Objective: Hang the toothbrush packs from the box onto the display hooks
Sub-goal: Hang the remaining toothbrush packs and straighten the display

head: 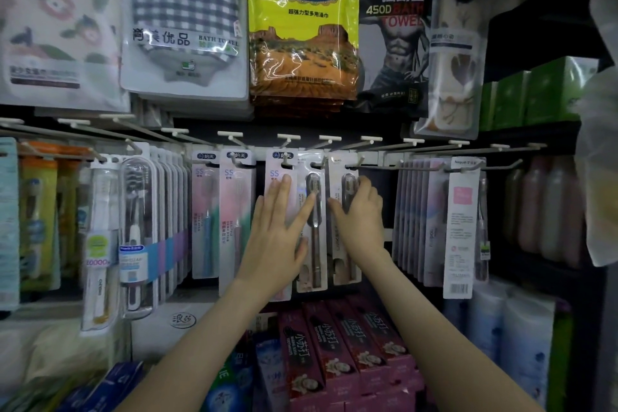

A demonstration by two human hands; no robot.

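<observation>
Two dark-handled toothbrush packs hang side by side on white display hooks (359,162) at the centre of the rack. My left hand (279,227) lies flat with straight fingers over the left dark pack (316,244) and the pink SS pack (277,174) beside it. My right hand (359,214) curls its fingers round the right dark pack (346,174), gripping it near the brush head. That pack's hole sits at its hook. No box is in view.
More toothbrush packs (137,227) hang left and right (459,227) on the same row. Bath towel bags (302,23) hang above. Toothpaste boxes (337,354) are stacked on the shelf below. Bottles (541,211) stand on the right shelf.
</observation>
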